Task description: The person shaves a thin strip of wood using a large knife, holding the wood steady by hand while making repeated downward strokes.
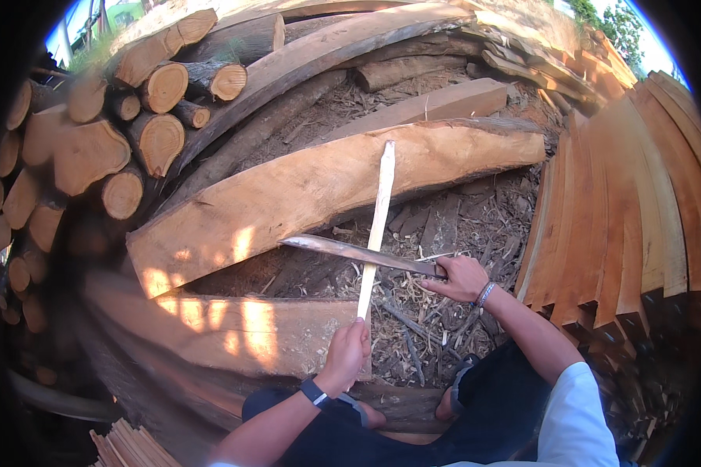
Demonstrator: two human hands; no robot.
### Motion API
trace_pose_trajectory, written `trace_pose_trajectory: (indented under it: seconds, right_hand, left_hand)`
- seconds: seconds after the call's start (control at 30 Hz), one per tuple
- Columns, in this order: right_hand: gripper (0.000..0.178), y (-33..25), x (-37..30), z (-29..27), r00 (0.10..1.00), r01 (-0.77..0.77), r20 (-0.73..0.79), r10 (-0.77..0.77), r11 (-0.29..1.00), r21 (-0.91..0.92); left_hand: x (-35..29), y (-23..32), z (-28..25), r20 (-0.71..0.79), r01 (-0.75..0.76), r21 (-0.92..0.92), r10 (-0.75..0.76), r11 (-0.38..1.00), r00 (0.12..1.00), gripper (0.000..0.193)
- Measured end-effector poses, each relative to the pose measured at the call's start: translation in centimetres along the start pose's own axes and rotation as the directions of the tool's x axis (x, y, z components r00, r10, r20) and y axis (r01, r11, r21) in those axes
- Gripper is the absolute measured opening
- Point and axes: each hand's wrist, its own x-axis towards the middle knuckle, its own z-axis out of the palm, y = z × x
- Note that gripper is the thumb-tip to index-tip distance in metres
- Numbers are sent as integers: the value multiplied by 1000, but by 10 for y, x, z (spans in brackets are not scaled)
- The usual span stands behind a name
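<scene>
My left hand (346,356) is closed round the lower end of a pale, peeled wooden stick (380,206). The stick points away from me, its far tip over a thick sawn slab (288,183). In my right hand (461,279) is the dark handle of a machete (358,253). Its long blade points left and crosses the stick a little below the middle. The blade tip lies over the near edge of the slab. Whether the edge bites into the wood cannot be made out.
Cut logs (157,144) are stacked at the left. Sawn boards (607,210) lean in a row at the right. Wood shavings (483,222) and bark cover the ground. A second slab (234,331) lies close to my feet, and a long curved plank (327,43) lies farther off.
</scene>
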Motion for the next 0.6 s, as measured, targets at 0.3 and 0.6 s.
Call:
trace_pose_trajectory:
  seconds: [0.3,0.6]
  right_hand:
    - [63,24,-7,11,1000,12,-27,-10,998,58]
    - [65,36,13,14,996,83,-30,-82,995,56]
  left_hand:
    - [5,-15,1,-103,-56,112,67,992,992,36]
    - [8,-15,-1,-121,17,122,-2,992,993,38]
